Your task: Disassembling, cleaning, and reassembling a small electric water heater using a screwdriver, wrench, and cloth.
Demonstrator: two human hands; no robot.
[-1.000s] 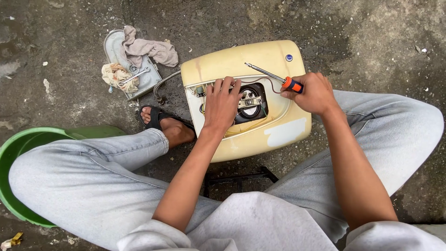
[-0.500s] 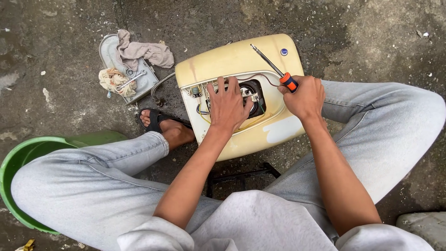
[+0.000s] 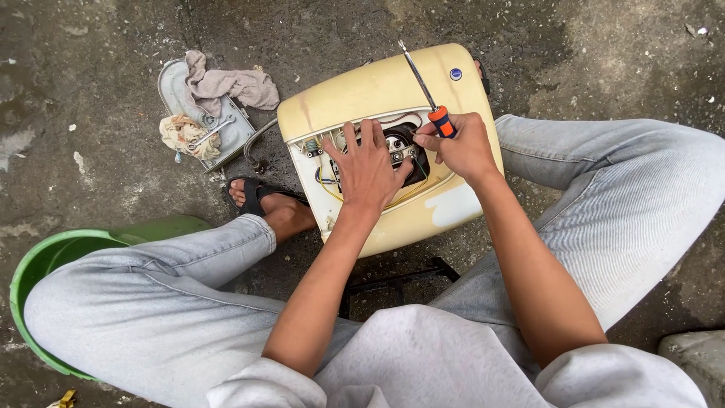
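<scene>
A cream-coloured appliance casing (image 3: pixel 377 91) lies on the concrete ground between my legs, its panel off and wires and a dark round part showing inside. My left hand (image 3: pixel 368 170) rests flat over that opening, fingers spread on the inner parts. My right hand (image 3: pixel 461 147) sits at the opening's right edge and grips a screwdriver (image 3: pixel 427 94) with an orange and black handle, its metal shaft pointing up and away over the casing.
A grey removed cover (image 3: pixel 236 136) lies at the upper left with rags (image 3: pixel 230 83) and a spanner (image 3: pixel 210 132) on it. A green basin (image 3: pixel 45 261) stands at the left by my knee. My sandalled foot (image 3: pixel 260 200) is beside the casing. A black stool frame (image 3: pixel 393 279) shows below.
My right hand has moved left toward the opening with the screwdriver, whose shaft now points more upright. My left hand stays over the inner parts.
</scene>
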